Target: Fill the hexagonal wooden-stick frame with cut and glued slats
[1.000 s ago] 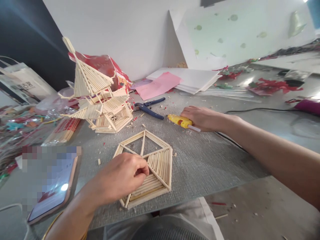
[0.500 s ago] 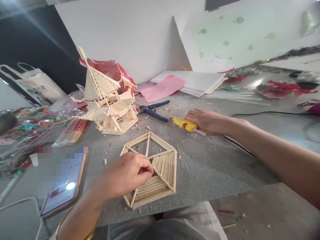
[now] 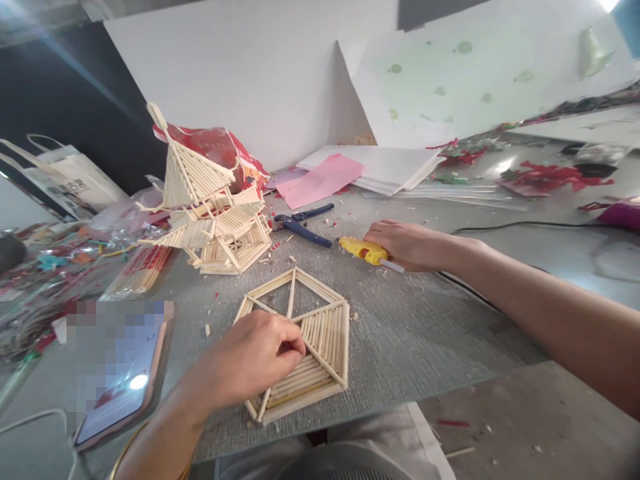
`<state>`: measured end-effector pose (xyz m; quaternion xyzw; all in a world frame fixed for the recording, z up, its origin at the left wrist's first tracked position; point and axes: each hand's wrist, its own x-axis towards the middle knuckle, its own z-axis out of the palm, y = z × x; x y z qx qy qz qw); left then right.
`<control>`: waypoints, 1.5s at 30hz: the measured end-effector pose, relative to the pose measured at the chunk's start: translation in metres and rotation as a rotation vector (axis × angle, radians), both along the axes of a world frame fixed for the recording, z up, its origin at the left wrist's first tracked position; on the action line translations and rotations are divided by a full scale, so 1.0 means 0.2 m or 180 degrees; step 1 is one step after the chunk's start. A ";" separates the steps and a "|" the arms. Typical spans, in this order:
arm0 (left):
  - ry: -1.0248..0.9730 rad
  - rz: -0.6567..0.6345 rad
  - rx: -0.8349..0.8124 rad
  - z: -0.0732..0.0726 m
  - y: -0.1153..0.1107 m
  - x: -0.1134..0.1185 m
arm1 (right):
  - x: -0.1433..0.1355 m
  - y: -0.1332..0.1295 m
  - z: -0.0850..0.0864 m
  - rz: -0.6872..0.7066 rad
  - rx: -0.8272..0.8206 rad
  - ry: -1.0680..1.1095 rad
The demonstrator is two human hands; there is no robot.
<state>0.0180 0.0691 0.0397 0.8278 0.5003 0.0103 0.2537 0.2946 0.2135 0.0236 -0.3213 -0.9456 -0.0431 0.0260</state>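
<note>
A six-sided frame of pale wooden sticks [image 3: 345, 347] lies flat on the table, divided by spokes. Rows of sticks fill its right and lower sections, while the upper ones show the tabletop through them. My left hand [image 3: 263, 353] is over the frame near its middle, thumb and fingers pinched together; anything tiny between the fingertips is hidden. Farther right, my right hand [image 3: 407, 245] is wrapped round a yellow hot glue gun [image 3: 363, 251], low at the table. A translucent glue stick pokes out of the gun's rear end, and its nozzle points left.
Behind the frame stands a stick-built pagoda model [image 3: 200, 213]. Blue-handled pliers [image 3: 305, 227] lie near the glue gun. A phone [image 3: 117, 373] rests at left, by bundled sticks [image 3: 137, 270]. Pink paper [image 3: 323, 180] and white boards [image 3: 400, 167] lie behind; a black cable [image 3: 470, 293] runs under my right arm.
The whole view has shifted slightly. My left hand keeps its pinch over the frame, and my right hand stays on the glue gun; neither has visibly moved across the table.
</note>
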 end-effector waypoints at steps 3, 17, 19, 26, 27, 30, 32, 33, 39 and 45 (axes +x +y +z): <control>-0.0008 0.0010 -0.0030 0.00 0.00 0.00 | 0.00 -0.01 0.01 -0.0044 -0.0023 -0.0010; 0.0038 -0.0051 0.0013 0.01 0.00 0.01 | -0.01 0.00 0.01 -0.0075 -0.0065 -0.0106; 0.0082 -0.0058 0.0042 0.01 0.00 0.01 | -0.01 0.00 0.01 -0.0099 -0.0043 -0.0123; -0.0005 -0.0037 0.0141 0.00 -0.02 0.01 | -0.01 -0.03 0.03 -0.0114 -0.0064 -0.0082; -0.0030 -0.0025 0.0149 0.01 -0.03 0.01 | -0.01 -0.03 0.03 -0.0129 -0.0079 -0.0090; -0.0095 0.0145 0.0239 0.03 -0.05 0.00 | -0.03 -0.05 0.05 -0.0199 -0.0136 -0.0131; -0.0163 0.0359 0.0336 0.04 -0.08 -0.01 | -0.03 -0.06 0.06 -0.0253 -0.0179 -0.0146; -0.0210 0.0481 0.0405 0.04 -0.11 -0.02 | -0.03 -0.07 0.07 -0.0275 -0.0210 -0.0142; -0.0436 0.1340 0.1123 -0.03 -0.27 -0.15 | 0.04 -0.09 0.15 -0.0235 -0.0659 0.0116; 0.0059 0.2440 0.1489 -0.09 -0.26 -0.28 | -0.23 -0.20 0.25 -0.0274 -0.0411 0.0603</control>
